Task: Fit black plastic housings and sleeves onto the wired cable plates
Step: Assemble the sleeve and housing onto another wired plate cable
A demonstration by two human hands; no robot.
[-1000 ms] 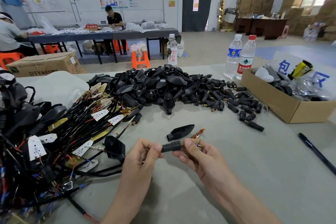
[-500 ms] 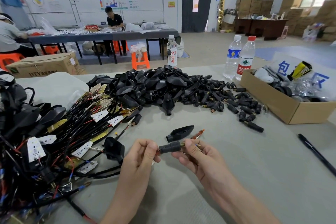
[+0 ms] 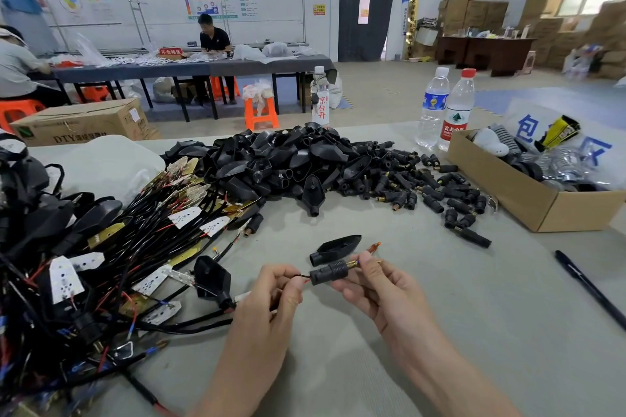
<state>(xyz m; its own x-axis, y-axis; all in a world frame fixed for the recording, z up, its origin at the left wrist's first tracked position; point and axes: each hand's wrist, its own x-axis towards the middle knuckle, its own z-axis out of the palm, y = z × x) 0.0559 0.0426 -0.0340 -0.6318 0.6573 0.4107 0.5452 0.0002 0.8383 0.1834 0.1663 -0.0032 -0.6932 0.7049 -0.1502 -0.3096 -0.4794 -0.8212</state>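
Sleeve (image 3: 329, 272), black and ribbed, sits between your two hands just above the counter (image 3: 474, 332), lying crosswise with a brass tip poking out of its right end. Your right hand (image 3: 376, 288) closes its grip on that right end, thumb on top and fingers curled beneath. Your left hand (image 3: 271, 298) pinches the thin wire (image 3: 303, 277) that enters the sleeve's left end, grip closed on it between thumb and forefinger.

Just beyond the sleeve, past your right thumb, a loose black housing (image 3: 335, 248) lies on the counter, apart from your fingers. To the left of your left hand a second housing (image 3: 211, 278) is already on a cable, at the edge of the tangle of wired plates (image 3: 101, 264) that spreads away to the left.

Farther out, beyond both hands, lies the pile of housings (image 3: 277, 159), and to its right the scatter of small sleeves (image 3: 423, 186). A cardboard box (image 3: 528, 196) stands well to the right of your right hand, with two water bottles (image 3: 445, 108) behind it. A black pen (image 3: 589, 288) lies on the counter to the right, well apart from your grip.
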